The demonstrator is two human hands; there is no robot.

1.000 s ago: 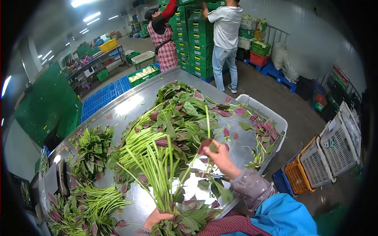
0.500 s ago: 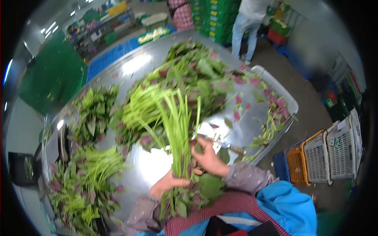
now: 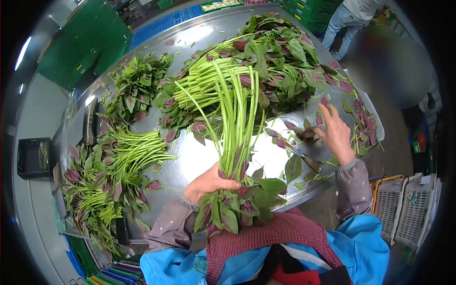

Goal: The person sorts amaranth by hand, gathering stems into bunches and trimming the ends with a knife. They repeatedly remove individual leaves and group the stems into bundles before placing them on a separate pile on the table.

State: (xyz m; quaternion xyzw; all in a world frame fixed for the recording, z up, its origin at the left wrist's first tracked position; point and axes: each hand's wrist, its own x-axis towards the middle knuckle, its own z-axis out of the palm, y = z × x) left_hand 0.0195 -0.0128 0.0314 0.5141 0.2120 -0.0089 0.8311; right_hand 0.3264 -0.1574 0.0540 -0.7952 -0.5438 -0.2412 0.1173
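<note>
My left hand is wrapped round a bunch of amaranth greens, just above its leaves. The light green stems point away from me, and the green and purple leaves hang by my apron. Off to the right, my right hand is raised over the table with its fingers apart and nothing in them. A blurred dark leaf shows close to those fingers. Below it lies a knife with a brown handle. A large pile of amaranth lies beyond the bunch.
Gathered bunches of greens lie along the left of the metal table. Loose leaves and a pale tray are at the right edge. Crates stand beyond. At the back are green crates and a person in jeans.
My right hand has left the bunch and moved right, its fingers now spread. The left hand still grips the stems. The view has shifted, showing the table's near edge more.
</note>
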